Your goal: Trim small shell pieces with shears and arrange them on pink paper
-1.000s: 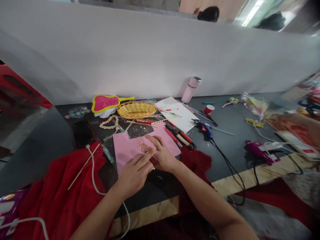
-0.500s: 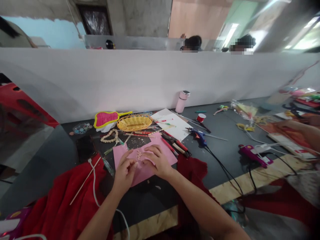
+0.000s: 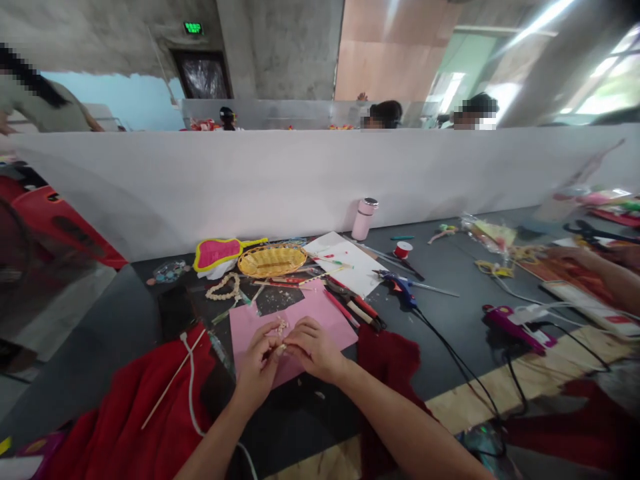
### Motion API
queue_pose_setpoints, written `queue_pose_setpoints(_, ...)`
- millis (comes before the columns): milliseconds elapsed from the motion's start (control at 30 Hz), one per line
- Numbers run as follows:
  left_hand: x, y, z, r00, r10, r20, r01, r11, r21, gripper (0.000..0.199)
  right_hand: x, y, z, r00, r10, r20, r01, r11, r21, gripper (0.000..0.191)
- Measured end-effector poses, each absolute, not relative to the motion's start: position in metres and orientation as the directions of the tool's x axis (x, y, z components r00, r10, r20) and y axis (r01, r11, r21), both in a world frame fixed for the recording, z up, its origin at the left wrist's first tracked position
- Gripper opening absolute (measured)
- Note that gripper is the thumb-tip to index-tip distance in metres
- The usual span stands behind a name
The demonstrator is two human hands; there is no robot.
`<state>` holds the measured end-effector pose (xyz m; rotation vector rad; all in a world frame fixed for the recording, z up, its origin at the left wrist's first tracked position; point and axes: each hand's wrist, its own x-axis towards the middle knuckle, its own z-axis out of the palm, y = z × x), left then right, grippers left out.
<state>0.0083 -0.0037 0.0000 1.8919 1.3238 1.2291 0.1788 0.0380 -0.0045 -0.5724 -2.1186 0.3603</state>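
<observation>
Table (image 3: pixel 300 417) w/ pink paper (image 3: pixel 323 308), wht partition (image 3: pixel 280 180) behind, concrete wall (image 3: pixel 290 53) bkgd

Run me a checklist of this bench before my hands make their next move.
1. Left hand has the small pale piece: ok, pinched in its fingertips.
2. Right hand grips that piece too: cannot tell; its fingertips are right beside it.
3. Pink paper lies beneath the hands: ok.
4. Table free of crumbs: not ok; pale bits lie beyond the paper's far edge.
5. Black cord clear of the right forearm: ok, it runs farther right.
6. Glue gun cool: cannot tell; heat doesn't show.
</observation>
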Motion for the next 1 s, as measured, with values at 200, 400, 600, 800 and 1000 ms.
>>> queue_pose_setpoints(200, 0.006, -0.004, -0.007, 0.122, 0.912, 0.392, 0.458, -0.402, 0.793, 0.016, 0.177, 0.036, -0.005, -0.511, 0.561, 0.652, 0.292, 0.826, -0.481, 0.013)
queue_pose_setpoints(400, 0.003, -0.006, -0.013, 0.135, 0.912, 0.387, 0.480, -0.402, 0.780, 0.017, 0.175, 0.036, -0.002, -0.541, 0.586, 0.603, 0.302, 0.805, -0.511, 0.013)
queue_pose_setpoints(600, 0.000, -0.008, -0.012, 0.117, 0.909, 0.399, 0.528, -0.398, 0.751, 0.015, 0.172, 0.037, -0.005, -0.527, 0.610, 0.591, 0.291, 0.784, -0.549, 0.014)
queue_pose_setpoints(800, 0.001, -0.008, -0.010, 0.115, 0.904, 0.413, 0.524, -0.408, 0.747, 0.014, 0.168, 0.037, -0.009, -0.502, 0.628, 0.595, 0.277, 0.768, -0.577, 0.013)
queue_pose_setpoints(1000, 0.000, -0.009, -0.009, 0.118, 0.908, 0.402, 0.513, -0.402, 0.759, 0.014, 0.168, 0.036, -0.005, -0.522, 0.613, 0.593, 0.286, 0.781, -0.555, 0.012)
